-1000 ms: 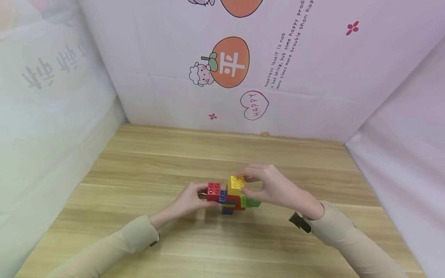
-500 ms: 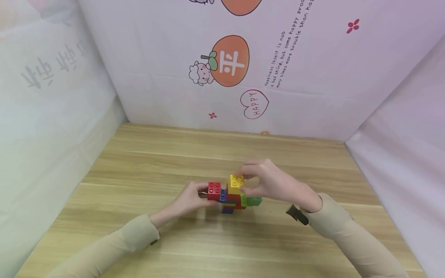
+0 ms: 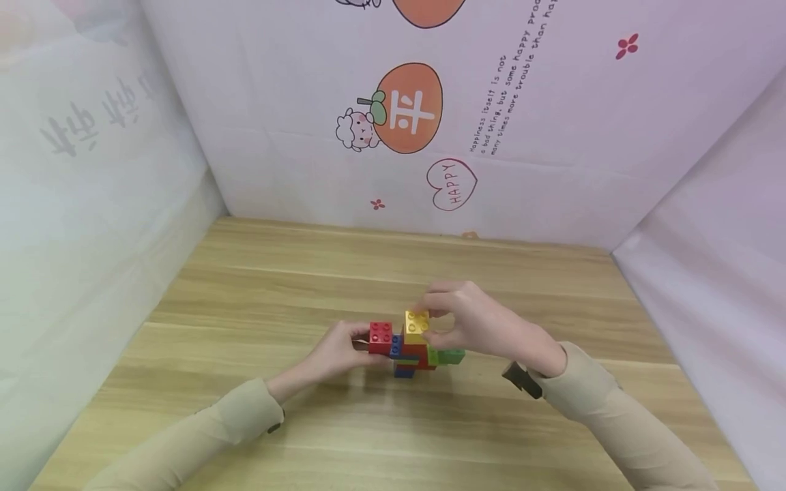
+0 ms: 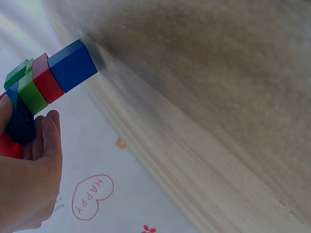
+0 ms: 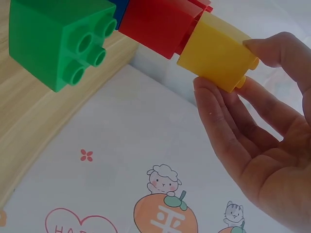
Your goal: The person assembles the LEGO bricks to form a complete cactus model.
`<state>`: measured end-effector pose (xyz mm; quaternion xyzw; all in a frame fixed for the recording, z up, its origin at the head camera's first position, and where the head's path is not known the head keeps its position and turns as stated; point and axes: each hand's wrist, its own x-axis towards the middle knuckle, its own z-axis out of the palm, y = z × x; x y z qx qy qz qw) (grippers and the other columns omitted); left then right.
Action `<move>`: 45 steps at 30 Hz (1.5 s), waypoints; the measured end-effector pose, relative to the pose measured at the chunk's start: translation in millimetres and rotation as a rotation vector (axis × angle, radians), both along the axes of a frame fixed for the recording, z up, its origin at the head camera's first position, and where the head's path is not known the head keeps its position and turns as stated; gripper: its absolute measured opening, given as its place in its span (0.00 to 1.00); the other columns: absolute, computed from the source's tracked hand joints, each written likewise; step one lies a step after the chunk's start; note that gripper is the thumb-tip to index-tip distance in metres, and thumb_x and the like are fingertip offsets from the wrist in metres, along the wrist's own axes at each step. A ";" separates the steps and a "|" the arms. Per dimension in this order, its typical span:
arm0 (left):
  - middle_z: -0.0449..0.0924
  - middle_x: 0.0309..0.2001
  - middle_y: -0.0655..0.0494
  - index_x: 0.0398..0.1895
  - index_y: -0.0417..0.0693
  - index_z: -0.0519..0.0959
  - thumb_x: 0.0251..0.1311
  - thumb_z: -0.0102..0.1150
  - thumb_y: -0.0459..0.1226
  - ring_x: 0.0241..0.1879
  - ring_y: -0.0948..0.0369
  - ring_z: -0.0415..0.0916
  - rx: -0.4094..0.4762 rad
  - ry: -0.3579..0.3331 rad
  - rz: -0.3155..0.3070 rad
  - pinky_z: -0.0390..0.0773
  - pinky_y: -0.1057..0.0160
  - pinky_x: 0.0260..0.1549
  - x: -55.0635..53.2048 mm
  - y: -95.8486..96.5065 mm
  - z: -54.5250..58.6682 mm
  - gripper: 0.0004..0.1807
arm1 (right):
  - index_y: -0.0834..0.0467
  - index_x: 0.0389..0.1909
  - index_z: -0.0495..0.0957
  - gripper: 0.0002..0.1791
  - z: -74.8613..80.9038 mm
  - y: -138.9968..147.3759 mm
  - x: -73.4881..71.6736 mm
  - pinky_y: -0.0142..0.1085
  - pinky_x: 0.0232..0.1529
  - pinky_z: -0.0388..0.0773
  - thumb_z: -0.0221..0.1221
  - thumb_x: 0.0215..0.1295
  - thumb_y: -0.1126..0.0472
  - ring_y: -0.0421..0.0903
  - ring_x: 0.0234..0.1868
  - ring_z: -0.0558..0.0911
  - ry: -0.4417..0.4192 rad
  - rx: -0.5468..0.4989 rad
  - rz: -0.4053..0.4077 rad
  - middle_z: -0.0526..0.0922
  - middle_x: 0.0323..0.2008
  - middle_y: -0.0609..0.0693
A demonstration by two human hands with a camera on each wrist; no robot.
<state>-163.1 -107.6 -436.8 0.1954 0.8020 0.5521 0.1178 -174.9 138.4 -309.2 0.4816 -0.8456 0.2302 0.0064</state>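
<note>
Both hands are on one model of large toy building bricks above the middle of the table. My right hand (image 3: 482,322) pinches the yellow brick (image 3: 416,327) at its top between thumb and fingers. In the right wrist view, a strip of stud shows between the yellow brick and the red brick (image 5: 163,24) beside it. On the model's left side, my left hand (image 3: 334,351) grips around a red brick (image 3: 380,335) and a dark blue brick (image 4: 20,114). A green brick (image 3: 453,356) sticks out right, and another blue brick (image 4: 73,65) forms the lower end.
The wooden table (image 3: 295,273) lies beneath the hands. A white printed cloth (image 3: 276,150) hangs behind it, with more white cloth at the left (image 3: 92,225) and right (image 3: 712,239) sides. A dark strap end (image 3: 522,380) hangs at the right wrist.
My right wrist has shifted slightly left and away from me, with the yellow brick still pinched. The left hand keeps its grip, and the model stays almost in place.
</note>
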 end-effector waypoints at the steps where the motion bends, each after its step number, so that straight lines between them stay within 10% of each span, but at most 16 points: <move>1: 0.88 0.47 0.46 0.48 0.42 0.84 0.51 0.74 0.37 0.47 0.55 0.85 0.001 -0.001 0.000 0.85 0.71 0.45 0.2 0.2 -0.3 0.20 | 0.59 0.42 0.84 0.14 -1.6 1.0 -0.7 0.31 0.42 0.87 0.69 0.52 0.66 0.42 0.38 0.86 -0.007 -0.007 0.000 0.85 0.36 0.46; 24: 0.87 0.48 0.45 0.50 0.42 0.83 0.51 0.74 0.37 0.47 0.54 0.85 -0.026 -0.016 0.021 0.85 0.69 0.46 2.2 0.6 2.2 0.21 | 0.60 0.43 0.83 0.14 -8.1 6.4 -4.8 0.35 0.46 0.87 0.68 0.54 0.68 0.43 0.42 0.87 -0.142 -0.074 -0.005 0.86 0.39 0.49; 45: 0.87 0.49 0.46 0.51 0.44 0.82 0.51 0.74 0.38 0.49 0.54 0.84 -0.033 -0.031 0.027 0.85 0.64 0.49 3.3 3.1 -4.5 0.22 | 0.55 0.54 0.81 0.22 -33.2 25.4 4.4 0.35 0.48 0.87 0.71 0.57 0.60 0.44 0.47 0.86 -0.094 -0.200 -0.097 0.86 0.47 0.47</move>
